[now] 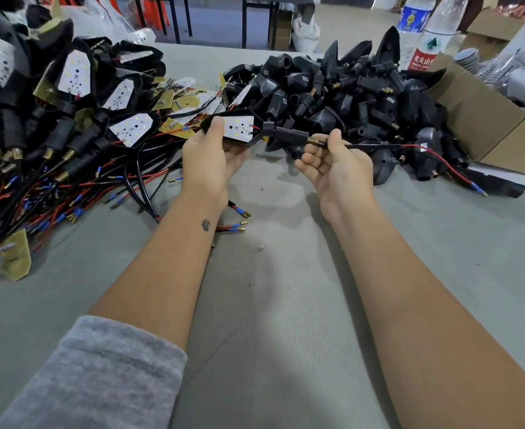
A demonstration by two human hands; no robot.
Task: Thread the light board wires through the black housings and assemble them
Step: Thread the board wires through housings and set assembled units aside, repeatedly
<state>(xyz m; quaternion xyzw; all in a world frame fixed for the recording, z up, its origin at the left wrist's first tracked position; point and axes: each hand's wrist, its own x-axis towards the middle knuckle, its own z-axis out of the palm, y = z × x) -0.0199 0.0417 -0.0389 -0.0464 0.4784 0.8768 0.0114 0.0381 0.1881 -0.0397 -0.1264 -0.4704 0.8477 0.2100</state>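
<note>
Holding one housing [256, 131], two hands [207, 156] [337, 164] grip its wire [375, 146].

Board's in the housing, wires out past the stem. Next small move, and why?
Probably pull the wires further with the right hand while the left hand presses the light board flat. The board already lies in the black housing and the red lead trails right past the brass stem end, so taking up slack and seating seems next.
</note>
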